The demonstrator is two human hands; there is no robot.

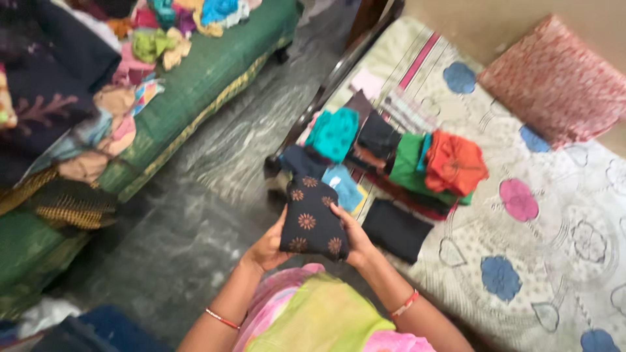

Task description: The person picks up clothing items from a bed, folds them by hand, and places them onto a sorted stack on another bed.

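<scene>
A: You are holding the folded dark cloth (312,218), the one with orange flowers, up in front of you between both hands, over the floor (215,169) and just short of the bed's edge. What worries me is the fold: you are pinching it only at the two sides, so the loose lower layers may be sagging open if either grip slackens, I'd judge.

B: And the stacks?

A: The folded clothes (391,160) on the bed (554,248) are sitting close to the edge nearest you, teal, green and orange pieces overlapping. A nudge from your forearm could be tipping them toward the floor.

B: How are your fingers sitting?

A: Your left hand (266,248) is cupping the cloth's left edge, fingers curled partly closed behind it. Your right hand (352,236) is clasping the right edge, thumb in front, fingers wrapped behind. Neither is spread wide; both are closed on the cloth.
</scene>
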